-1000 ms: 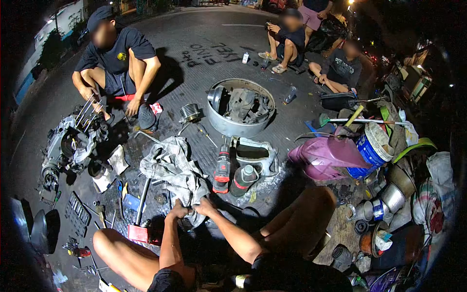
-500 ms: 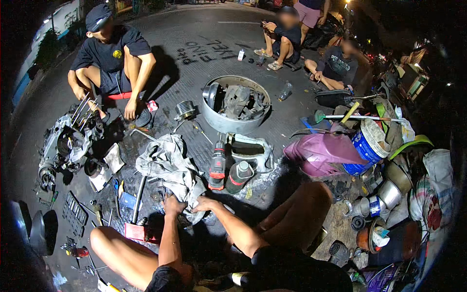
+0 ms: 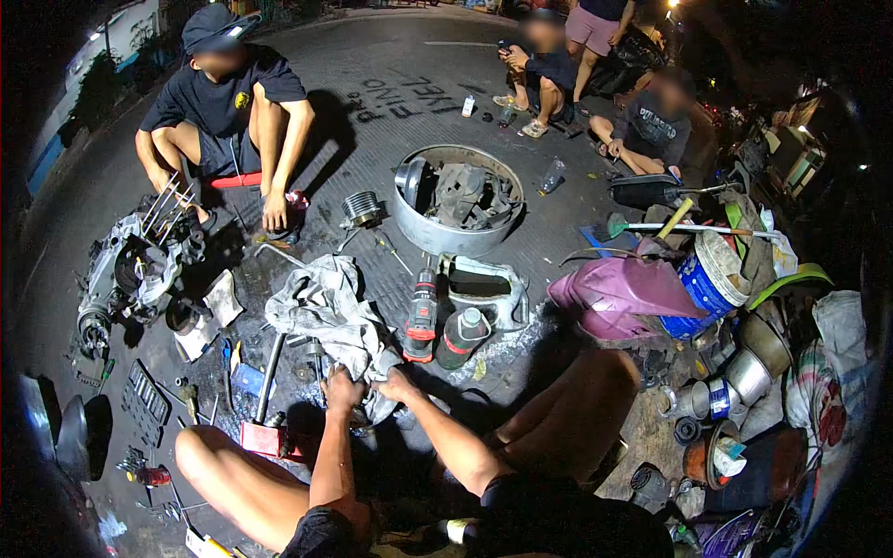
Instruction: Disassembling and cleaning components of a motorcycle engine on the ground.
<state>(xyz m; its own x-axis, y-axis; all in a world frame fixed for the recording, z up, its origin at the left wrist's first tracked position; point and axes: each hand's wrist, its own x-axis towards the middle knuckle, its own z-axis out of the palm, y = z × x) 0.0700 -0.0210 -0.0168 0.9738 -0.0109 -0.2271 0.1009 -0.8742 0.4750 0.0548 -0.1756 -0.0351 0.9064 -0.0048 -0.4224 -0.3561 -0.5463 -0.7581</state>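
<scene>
A crumpled grey-white rag [image 3: 321,302] lies on the dark road in front of me. My left hand [image 3: 342,389] is closed at its lower left edge, beside an upright metal part [image 3: 316,358]; what its fingers hold is partly hidden. My right hand [image 3: 395,386] grips the rag's lower right end. A red-based tool with a long handle [image 3: 265,437] lies left of my left hand. A black-and-red drill [image 3: 421,316] and a dark bottle [image 3: 462,339] stand just beyond my right hand.
An engine assembly [image 3: 130,270] lies left, near a squatting person [image 3: 228,130]. A metal drum of parts [image 3: 456,237] sits ahead. Buckets [image 3: 693,307], a purple panel [image 3: 614,298] and pots [image 3: 749,372] crowd the right. Several other people [image 3: 549,74] are farther back. A socket tray [image 3: 149,391] lies left.
My left hand has risen slightly along the rag's edge; the right still grips it. The squatting person's hand has shifted onto the dark object by their foot.
</scene>
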